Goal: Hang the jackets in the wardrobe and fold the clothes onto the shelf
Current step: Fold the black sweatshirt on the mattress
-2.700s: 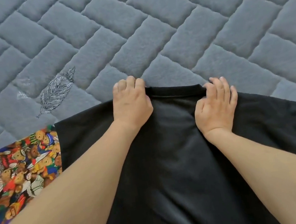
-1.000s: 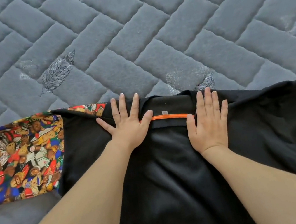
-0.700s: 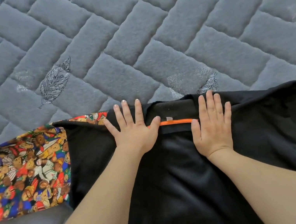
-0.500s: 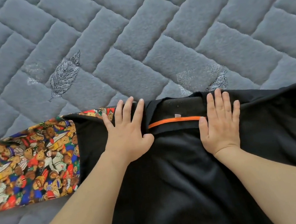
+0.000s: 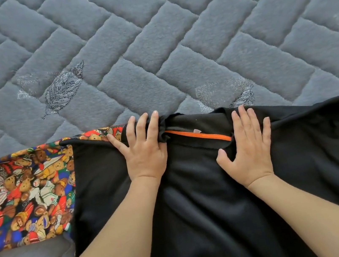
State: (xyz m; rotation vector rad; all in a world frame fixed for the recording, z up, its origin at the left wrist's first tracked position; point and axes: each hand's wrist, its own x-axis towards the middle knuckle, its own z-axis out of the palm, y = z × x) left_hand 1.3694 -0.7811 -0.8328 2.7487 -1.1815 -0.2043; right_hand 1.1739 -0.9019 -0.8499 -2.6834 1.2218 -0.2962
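Underneath, a grey quilted bed cover [image 5: 150, 42] with a herringbone pattern and stitched leaves fills the view. A black fabric garment with an orange neck strip [image 5: 207, 189] lies spread on it, overlapping a colourful teddy-bear print cloth [image 5: 23, 195]. Left hand [image 5: 144, 152] and right hand [image 5: 248, 149] press it flat, grip wide.

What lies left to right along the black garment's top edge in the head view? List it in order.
Teddy-bear print fabric → left hand → orange neck tape → right hand → black garment's right side.

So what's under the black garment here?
The bear-print fabric runs under the black garment at its left edge, on the grey quilted mat. How far it extends is covered.
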